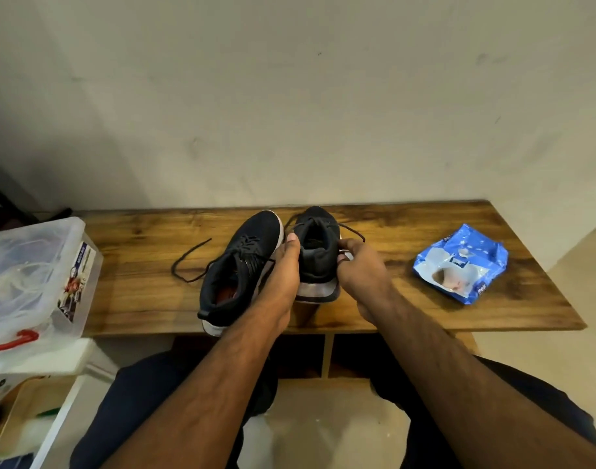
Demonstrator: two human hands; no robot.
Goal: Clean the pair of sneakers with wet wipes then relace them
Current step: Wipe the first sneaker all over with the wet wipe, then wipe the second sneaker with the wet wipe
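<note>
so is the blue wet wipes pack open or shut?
Cannot tell: the crumpled blue plastic wipes pack lies flat on the wooden table, with no flap or wipe clearly visible.

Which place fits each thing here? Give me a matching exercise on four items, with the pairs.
Things:
1. wet wipes pack
2. clear plastic box
3. right sneaker
4. left sneaker

Places:
A. off the bench's left end
B. held between both hands
C. on the bench's right side
D. on the bench, lace trailing left

Pairs: 1-C, 2-A, 3-B, 4-D
</note>
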